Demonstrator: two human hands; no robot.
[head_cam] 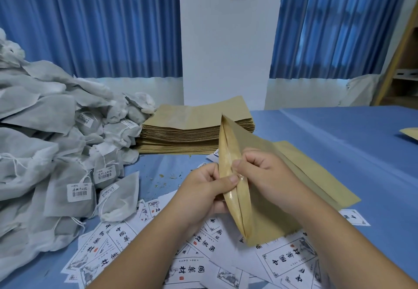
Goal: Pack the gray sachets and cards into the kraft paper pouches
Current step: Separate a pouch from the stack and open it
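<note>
Flat tan kraft paper pouch (267,220) held above table centre, mouth toward camera, mouth slit running near to far, body stretching off to right. Left hand (203,189) pinches left lip, right hand (264,175) pinches right lip; glossy inner lining shows in narrow gap. Heap of gray nonwoven drawstring sachets (56,134) with barcode tags at left. Neat stack of kraft pouches (194,130) behind. White printed cards (196,268) with black characters scattered beneath. Blue tablecloth (350,153) covers table; pleated blue curtains (90,24) flank white wall (226,39).
</note>
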